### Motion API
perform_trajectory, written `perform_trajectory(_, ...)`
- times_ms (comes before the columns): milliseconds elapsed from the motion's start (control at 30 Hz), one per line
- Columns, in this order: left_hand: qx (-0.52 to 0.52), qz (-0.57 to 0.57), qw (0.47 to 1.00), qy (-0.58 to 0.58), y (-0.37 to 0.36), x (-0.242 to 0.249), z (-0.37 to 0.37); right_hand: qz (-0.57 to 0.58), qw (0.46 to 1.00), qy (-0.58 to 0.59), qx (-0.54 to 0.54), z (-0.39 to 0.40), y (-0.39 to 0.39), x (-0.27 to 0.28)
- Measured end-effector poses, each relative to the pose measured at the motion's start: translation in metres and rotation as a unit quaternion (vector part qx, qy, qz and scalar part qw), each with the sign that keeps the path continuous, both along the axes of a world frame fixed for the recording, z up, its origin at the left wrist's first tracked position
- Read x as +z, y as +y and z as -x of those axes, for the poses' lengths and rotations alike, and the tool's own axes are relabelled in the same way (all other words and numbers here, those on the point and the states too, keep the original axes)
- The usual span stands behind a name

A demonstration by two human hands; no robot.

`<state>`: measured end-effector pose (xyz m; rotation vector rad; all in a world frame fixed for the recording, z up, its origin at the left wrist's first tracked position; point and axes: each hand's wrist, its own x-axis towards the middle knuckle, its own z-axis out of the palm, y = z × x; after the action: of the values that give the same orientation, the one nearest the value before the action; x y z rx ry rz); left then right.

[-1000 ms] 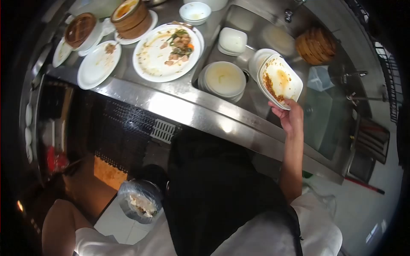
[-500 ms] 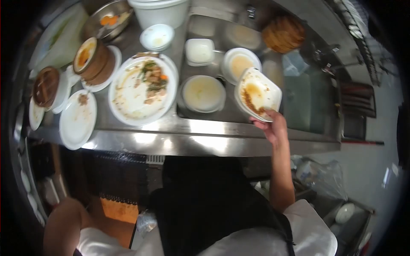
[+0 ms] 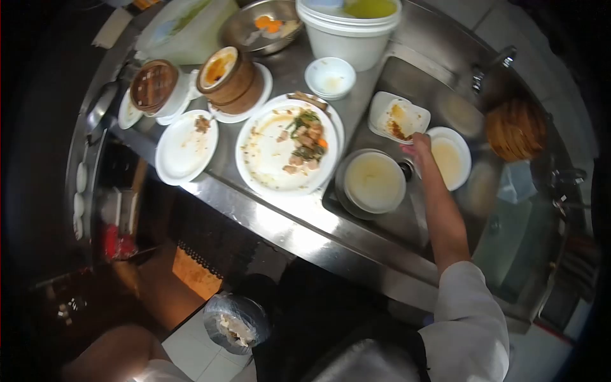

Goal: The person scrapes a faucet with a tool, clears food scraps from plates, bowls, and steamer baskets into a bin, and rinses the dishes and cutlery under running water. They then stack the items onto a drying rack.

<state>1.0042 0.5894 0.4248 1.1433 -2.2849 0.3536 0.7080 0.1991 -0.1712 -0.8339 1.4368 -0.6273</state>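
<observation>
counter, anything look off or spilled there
The big plate sits off-centre on another plate, with scraps at their back edge, so the pile looks askew. No clear spill shows on the counter.

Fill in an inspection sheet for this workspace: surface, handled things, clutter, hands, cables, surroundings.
Surface: stainless-steel counter with sunken basin; glare along the front edge
Handled things: sauce-stained white dish, right over a white square dish in the basin
Clutter: large white plate with food scraps, round brown bamboo steamer, white plastic bucket
Hands: right hand grips the stained dish's edge; left hand not in view
Cables: nothing seen
Surroundings: metal faucet beyond the basin; plastic-lined bin with scraps below counter level
</observation>
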Motion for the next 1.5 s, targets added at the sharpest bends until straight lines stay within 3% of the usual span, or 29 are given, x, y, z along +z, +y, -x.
perform_trajectory(67,0.129,-0.036,0.988,0.072,0.007,-0.018,-0.009,-0.015,1.000,0.007,-0.001,-0.016,-0.031,-0.032)
perform_trajectory(133,0.291,-0.043,0.952,0.086,0.009,-0.074,-0.025,-0.026,0.999,0.014,-0.042,-0.030,-0.039,-0.043)
perform_trajectory(167,0.436,-0.077,0.896,0.030,0.003,-0.104,-0.017,-0.028,0.997,0.018,-0.064,-0.038,-0.045,-0.045)
perform_trajectory(200,0.481,-0.175,0.856,0.075,-0.003,-0.125,-0.020,-0.031,0.997,-0.014,-0.069,-0.041,-0.048,-0.047)
perform_trajectory(267,0.478,-0.256,0.809,0.227,0.000,-0.187,-0.034,-0.035,0.993,-0.075,-0.083,-0.036,-0.039,-0.048)
perform_trajectory(367,0.443,-0.348,0.712,0.419,0.010,-0.299,-0.062,-0.077,0.988,0.122,0.050,-0.019,-0.023,0.009)
perform_trajectory(400,0.436,-0.370,0.675,0.466,0.008,-0.338,-0.070,-0.058,0.988,0.137,0.042,-0.013,-0.021,0.011)
perform_trajectory(467,0.397,-0.386,0.600,0.578,-0.021,-0.381,-0.075,-0.020,0.985,0.170,0.026,0.007,-0.021,0.008)
perform_trajectory(533,0.382,-0.401,0.538,0.635,-0.053,-0.400,-0.075,0.077,0.992,0.089,0.039,0.004,0.007,0.030)
perform_trajectory(567,0.397,-0.404,0.548,0.615,-0.063,-0.405,-0.076,0.124,0.990,0.050,0.048,-0.003,0.028,0.043)
perform_trajectory(633,0.426,-0.407,0.569,0.573,-0.073,-0.413,-0.077,0.161,0.983,-0.042,0.080,-0.054,0.093,0.125)
perform_trajectory(667,0.370,-0.391,0.530,0.655,-0.070,-0.418,-0.076,0.146,0.978,-0.047,0.141,-0.071,0.121,0.147)
perform_trajectory(733,0.363,-0.380,0.518,0.675,-0.062,-0.407,-0.069,0.084,0.969,-0.063,0.224,-0.102,0.167,0.181)
perform_trajectory(767,0.360,-0.374,0.509,0.686,-0.058,-0.403,-0.066,0.039,0.965,-0.075,0.248,-0.117,0.183,0.194)
perform_trajectory(867,0.346,-0.362,0.517,0.694,-0.049,-0.409,-0.062,0.048,0.965,-0.055,0.253,-0.147,0.210,0.186)
perform_trajectory(967,0.326,-0.321,0.525,0.718,-0.044,-0.406,-0.054,-0.017,0.970,-0.205,0.131,-0.159,0.223,0.181)
perform_trajectory(1033,0.296,-0.278,0.558,0.723,-0.040,-0.399,-0.052,-0.028,0.965,-0.257,0.049,-0.165,0.234,0.172)
perform_trajectory(1100,0.242,-0.296,0.548,0.744,-0.042,-0.373,-0.060,0.005,0.954,-0.301,0.010,-0.175,0.234,0.209)
perform_trajectory(1133,0.220,-0.339,0.534,0.743,-0.044,-0.360,-0.067,0.025,0.960,-0.278,-0.002,-0.178,0.228,0.223)
perform_trajectory(1233,0.110,-0.328,0.477,0.808,-0.055,-0.348,-0.087,0.130,0.958,-0.256,-0.022,-0.202,0.185,0.269)
perform_trajectory(1267,0.120,-0.322,0.499,0.795,-0.054,-0.358,-0.095,0.145,0.955,-0.256,-0.022,-0.212,0.166,0.283)
perform_trajectory(1367,0.314,-0.253,0.741,0.537,-0.031,-0.409,-0.109,0.312,0.934,-0.173,-0.003,-0.257,0.103,0.323)
perform_trajectory(1433,0.365,-0.202,0.776,0.473,-0.015,-0.433,-0.106,0.437,0.899,-0.008,0.031,-0.294,0.058,0.344)
perform_trajectory(1500,0.352,-0.163,0.783,0.487,-0.012,-0.437,-0.102,0.549,0.816,0.166,0.068,-0.337,0.006,0.346)
